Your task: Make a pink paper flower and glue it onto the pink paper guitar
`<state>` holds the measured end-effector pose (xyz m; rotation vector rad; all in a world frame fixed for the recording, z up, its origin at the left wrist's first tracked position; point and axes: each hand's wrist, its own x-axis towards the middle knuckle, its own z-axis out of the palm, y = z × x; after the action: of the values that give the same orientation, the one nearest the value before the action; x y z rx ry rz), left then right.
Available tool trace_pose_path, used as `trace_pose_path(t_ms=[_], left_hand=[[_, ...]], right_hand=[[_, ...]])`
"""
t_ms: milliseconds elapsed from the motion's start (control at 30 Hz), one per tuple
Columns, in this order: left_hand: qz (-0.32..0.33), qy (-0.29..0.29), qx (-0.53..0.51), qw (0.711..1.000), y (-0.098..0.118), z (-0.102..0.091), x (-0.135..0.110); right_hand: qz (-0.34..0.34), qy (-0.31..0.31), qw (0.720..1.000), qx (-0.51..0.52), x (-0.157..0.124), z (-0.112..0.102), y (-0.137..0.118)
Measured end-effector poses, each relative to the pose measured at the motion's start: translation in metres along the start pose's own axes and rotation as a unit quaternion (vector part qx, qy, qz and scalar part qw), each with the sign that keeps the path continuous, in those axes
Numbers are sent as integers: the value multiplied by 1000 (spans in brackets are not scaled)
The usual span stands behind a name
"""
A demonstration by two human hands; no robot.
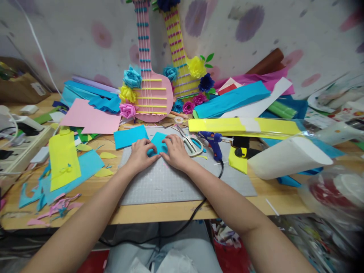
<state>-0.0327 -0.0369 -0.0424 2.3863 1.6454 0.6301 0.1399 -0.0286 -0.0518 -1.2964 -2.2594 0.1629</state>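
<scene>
Left hand and right hand pinch the small turquoise paper piece flat at the grey cutting mat's far edge. Uneven pressure might skew it, and the white-handled scissors lie close by.

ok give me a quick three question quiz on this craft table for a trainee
1. True or false: the scissors lie left of the left hand.
2. Both hands hold: A a ruler, B blue paper, C a pencil.
3. Fill in: the glue gun lies on the grey ____.
Key: 1 false, they lie right of the right hand; 2 B; 3 cutting mat.
</scene>
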Motion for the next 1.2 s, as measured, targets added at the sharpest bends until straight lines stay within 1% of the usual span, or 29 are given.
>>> trace_pose_path(t_ms=[167,300,400,533,600,700,800,867,933,1000,1067,1200], left_hand=[[-8,-42,-6,999,-3,-8,-2],[10,-72,-16,997,-9,-16,-5],[15,-69,-25,997,-13,-19,-7],[-41,-14,-92,995,-13,-17,-4],[-72,-11,-99,992,-11,-16,2],[-117,-45,-50,991,-6,-17,15],[-180,-75,5,981,0,-19,29],[-220,-91,23,971,4,-19,36],[-246,-106,28,963,6,-18,40],[-257,-108,28,960,6,-17,43],[-257,-95,12,962,6,-16,44],[-250,-30,-90,964,9,-16,42]], right_hand=[[6,-7,1000,-7,0,1,2],[13,-12,1000,-7,-1,0,-1],[14,-8,1000,-3,-1,0,-2],[-11,9,1000,20,1,-1,-4],[-15,24,999,43,3,-2,-4],[6,59,996,71,5,-4,1],[28,86,992,88,5,-6,9],[39,92,990,94,5,-8,12],[46,94,990,96,4,-10,14],[50,95,990,96,3,-12,15],[54,93,990,97,3,-13,14],[58,93,988,107,3,-14,13]])
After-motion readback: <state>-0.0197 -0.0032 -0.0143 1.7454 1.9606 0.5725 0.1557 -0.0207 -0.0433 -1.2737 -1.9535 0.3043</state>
